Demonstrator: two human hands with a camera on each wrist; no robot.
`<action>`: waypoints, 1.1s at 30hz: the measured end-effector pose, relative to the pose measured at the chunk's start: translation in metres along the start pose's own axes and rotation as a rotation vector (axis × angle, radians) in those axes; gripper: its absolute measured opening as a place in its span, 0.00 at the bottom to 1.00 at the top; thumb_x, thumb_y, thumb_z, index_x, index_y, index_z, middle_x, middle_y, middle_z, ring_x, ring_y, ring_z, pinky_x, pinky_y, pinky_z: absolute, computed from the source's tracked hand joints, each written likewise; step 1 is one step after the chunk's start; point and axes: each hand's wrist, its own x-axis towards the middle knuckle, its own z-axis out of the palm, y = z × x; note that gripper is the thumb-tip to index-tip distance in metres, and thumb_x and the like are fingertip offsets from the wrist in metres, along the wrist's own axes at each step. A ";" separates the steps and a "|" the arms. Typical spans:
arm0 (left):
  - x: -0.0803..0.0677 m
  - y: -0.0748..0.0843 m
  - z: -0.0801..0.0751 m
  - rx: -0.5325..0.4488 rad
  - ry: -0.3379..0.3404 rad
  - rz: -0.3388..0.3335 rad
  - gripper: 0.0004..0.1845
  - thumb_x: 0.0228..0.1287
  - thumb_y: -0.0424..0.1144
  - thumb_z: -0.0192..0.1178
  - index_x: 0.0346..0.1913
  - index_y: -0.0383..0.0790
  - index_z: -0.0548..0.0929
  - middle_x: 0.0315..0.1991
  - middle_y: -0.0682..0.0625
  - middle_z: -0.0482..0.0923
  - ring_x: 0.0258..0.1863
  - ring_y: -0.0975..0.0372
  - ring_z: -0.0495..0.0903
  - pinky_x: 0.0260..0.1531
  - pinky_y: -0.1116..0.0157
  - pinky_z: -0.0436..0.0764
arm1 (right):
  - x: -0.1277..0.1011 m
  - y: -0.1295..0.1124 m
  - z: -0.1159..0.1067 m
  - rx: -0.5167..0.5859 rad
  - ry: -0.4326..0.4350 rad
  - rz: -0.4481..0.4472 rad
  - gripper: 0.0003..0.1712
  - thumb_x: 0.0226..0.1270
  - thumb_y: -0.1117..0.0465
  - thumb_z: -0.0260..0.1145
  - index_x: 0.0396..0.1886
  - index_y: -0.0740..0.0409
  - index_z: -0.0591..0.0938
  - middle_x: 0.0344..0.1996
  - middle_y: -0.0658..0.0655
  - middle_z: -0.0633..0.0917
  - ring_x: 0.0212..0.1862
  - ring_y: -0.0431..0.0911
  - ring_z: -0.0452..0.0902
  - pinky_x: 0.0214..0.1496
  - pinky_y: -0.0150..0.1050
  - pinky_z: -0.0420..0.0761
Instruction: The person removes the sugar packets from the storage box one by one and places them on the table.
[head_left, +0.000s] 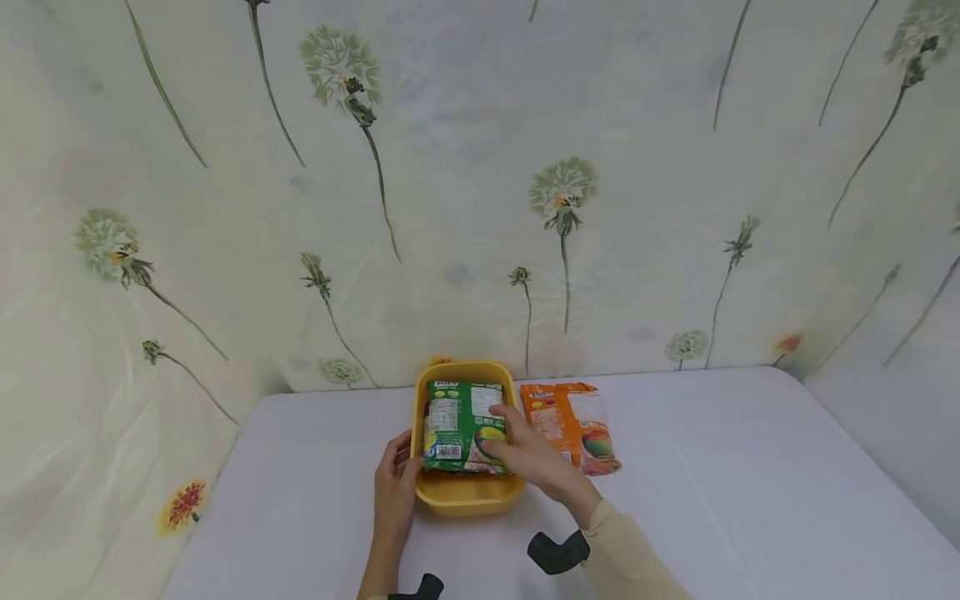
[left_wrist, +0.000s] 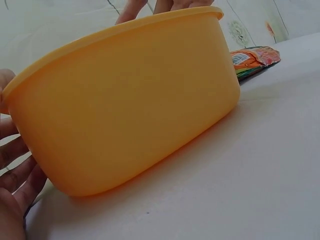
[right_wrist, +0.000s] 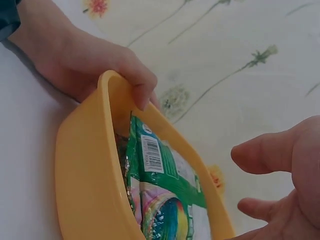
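Head view: right hand [head_left: 525, 454], fingers relaxed, rests atop green foil snack packet [head_left: 457, 425] lying lengthwise in yellow plastic tub [head_left: 465, 493]; left hand [head_left: 395, 483] grasps its near-left rim.

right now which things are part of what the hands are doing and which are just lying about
In hand:
- yellow plastic tub, gripped at its rim by the left hand
- green snack packet lying in the tub, under the right hand

Lying about:
- orange snack packet, flat on the white table beside the tub
- floral backdrop
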 end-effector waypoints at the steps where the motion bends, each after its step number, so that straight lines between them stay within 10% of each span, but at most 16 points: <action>1: 0.000 0.000 -0.001 -0.005 -0.005 0.000 0.22 0.64 0.35 0.53 0.62 0.47 0.73 0.57 0.45 0.75 0.54 0.55 0.77 0.52 0.69 0.79 | 0.001 0.000 0.001 -0.005 0.000 0.001 0.37 0.67 0.52 0.59 0.71 0.51 0.56 0.67 0.64 0.64 0.63 0.56 0.64 0.66 0.61 0.65; 14: -0.013 0.030 -0.003 0.001 -0.017 -0.011 0.23 0.63 0.30 0.53 0.62 0.36 0.71 0.56 0.39 0.75 0.52 0.52 0.78 0.50 0.66 0.80 | 0.008 0.000 0.006 -0.023 -0.008 0.063 0.45 0.65 0.53 0.60 0.74 0.49 0.46 0.67 0.66 0.63 0.62 0.59 0.64 0.67 0.64 0.60; 33: 0.000 0.000 0.002 -0.022 0.019 -0.016 0.21 0.61 0.34 0.54 0.59 0.48 0.74 0.55 0.47 0.76 0.50 0.57 0.78 0.50 0.68 0.80 | 0.025 0.004 0.016 0.029 0.010 0.090 0.47 0.64 0.55 0.60 0.74 0.52 0.43 0.68 0.68 0.59 0.66 0.61 0.59 0.70 0.64 0.54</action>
